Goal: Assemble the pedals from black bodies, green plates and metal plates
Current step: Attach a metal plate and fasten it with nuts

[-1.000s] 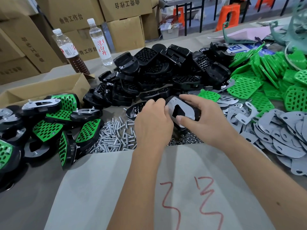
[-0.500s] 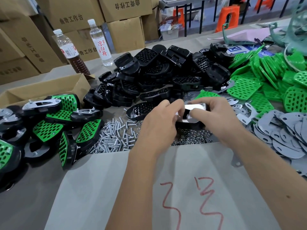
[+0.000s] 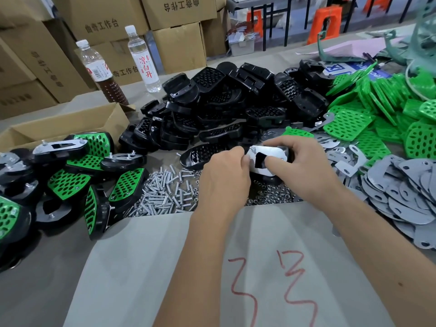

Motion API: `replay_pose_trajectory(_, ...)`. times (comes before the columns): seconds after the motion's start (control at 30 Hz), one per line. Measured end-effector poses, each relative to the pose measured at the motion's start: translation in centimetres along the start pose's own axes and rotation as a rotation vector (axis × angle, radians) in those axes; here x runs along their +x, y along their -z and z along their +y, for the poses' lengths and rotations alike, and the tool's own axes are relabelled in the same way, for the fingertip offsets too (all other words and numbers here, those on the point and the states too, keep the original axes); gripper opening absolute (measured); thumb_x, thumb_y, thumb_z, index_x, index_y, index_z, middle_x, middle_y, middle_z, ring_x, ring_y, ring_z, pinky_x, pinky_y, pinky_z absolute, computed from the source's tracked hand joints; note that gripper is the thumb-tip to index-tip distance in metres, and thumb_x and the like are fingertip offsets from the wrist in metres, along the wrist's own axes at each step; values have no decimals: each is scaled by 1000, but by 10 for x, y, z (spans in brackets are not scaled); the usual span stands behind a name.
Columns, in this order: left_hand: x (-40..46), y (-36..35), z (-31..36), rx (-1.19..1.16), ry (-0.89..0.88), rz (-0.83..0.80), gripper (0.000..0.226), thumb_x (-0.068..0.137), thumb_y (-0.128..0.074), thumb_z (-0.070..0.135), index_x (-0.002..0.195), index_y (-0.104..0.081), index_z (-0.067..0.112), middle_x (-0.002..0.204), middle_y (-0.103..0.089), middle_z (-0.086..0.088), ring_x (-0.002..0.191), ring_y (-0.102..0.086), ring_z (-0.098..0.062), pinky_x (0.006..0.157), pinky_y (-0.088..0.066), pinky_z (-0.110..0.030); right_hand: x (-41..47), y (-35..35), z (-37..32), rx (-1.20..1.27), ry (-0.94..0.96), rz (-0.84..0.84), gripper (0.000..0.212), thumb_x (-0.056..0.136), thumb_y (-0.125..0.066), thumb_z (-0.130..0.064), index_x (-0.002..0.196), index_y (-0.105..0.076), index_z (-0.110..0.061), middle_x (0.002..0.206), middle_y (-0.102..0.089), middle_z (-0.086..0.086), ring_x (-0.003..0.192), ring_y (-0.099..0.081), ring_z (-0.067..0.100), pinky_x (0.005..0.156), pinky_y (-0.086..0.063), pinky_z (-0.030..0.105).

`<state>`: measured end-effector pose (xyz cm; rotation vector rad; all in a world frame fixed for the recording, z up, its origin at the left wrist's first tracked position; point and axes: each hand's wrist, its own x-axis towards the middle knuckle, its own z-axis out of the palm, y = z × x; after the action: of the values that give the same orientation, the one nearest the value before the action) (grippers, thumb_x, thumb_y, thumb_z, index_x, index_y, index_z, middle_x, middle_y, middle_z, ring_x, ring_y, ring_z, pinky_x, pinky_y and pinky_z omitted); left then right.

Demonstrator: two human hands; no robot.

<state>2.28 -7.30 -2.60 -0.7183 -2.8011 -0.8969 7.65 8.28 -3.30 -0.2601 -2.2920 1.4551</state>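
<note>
The person works over the heap of loose screws, and everything else sits around that heap. Just right of it and a little above, both hands meet on one half-built pedal: a black body with a shiny metal plate laid on top, a dark rectangular slot showing in the plate and a screw tip poking up at its left end. The right hand wraps the pedal from the far side, thumb pressed down on the plate beside the slot. The left hand has its fingertips pinched together at the plate's left end by that screw; whether a nut sits between them I cannot tell.

Behind the screws rises the pile of black bodies; far to the right lie the green plates and, nearer, the grey metal plates. Left of the screws the finished pedals are stacked.

The pedal looks rigid and light enough for one hand. The plate seems thin, smooth and probably slippery, loose until it is fastened, so clamping plate to body across the middle, as the right hand does, looks the safest hold, leaving the ends free.
</note>
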Motion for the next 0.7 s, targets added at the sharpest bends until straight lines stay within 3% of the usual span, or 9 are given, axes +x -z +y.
replay_pose_trajectory(0.07,1,2,0,26,-42,9,40,109,-43,28,71,-31,23,74,-48,1,72,-47,-26,62,-29,-40,1,1,0,25,-14,-1,34,73,-66,-29,105,-77,-27,63,-68,0,50,-55,13,52,-42,25)
replay_pose_trajectory(0.23,4,3,-7,49,-135,-20,32,109,-47,29,81,-44,14,78,-52,0,77,-49,-26,66,-40,-43,1,1,4,75,-53,-8,31,68,-63,-33,95,-78,-30,53,-58,-8,44,-44,11,45,-35,22)
replay_pose_trajectory(0.4,4,-1,-8,22,-126,34,26,107,-49,28,85,-46,16,82,-53,1,78,-51,-25,66,-43,-43,2,-1,5,164,-78,30,32,66,-64,-36,95,-78,-32,61,-63,0,52,-52,19,52,-45,37)
replay_pose_trajectory(0.5,4,-5,-7,-248,74,140,24,105,-57,35,89,-52,18,84,-60,1,77,-57,-18,67,-43,-35,1,-7,5,231,-69,105,18,82,-73,-35,100,-76,-32,73,-71,-4,54,-62,19,49,-52,31)
replay_pose_trajectory(0.57,5,-3,-4,-476,260,152,29,101,-63,45,98,-58,17,89,-68,-3,68,-68,-18,64,-54,-34,1,-11,3,362,-64,86,25,89,-78,-35,111,-72,-27,87,-76,-5,63,-69,14,54,-56,29)
replay_pose_trajectory(0.63,8,0,-2,-834,415,23,39,100,-66,45,108,-66,7,96,-75,-11,64,-73,-22,59,-61,-39,0,-15,-2,502,-62,17,26,95,-76,-26,119,-68,-24,98,-78,-1,78,-74,15,65,-61,32)
replay_pose_trajectory(0.7,9,4,-1,-1138,457,-103,36,102,-69,30,113,-70,-4,105,-77,-20,75,-75,-29,63,-62,-36,-1,-19,-5,588,-47,-70,23,100,-69,-16,121,-66,-25,104,-78,-3,88,-77,17,72,-63,30)
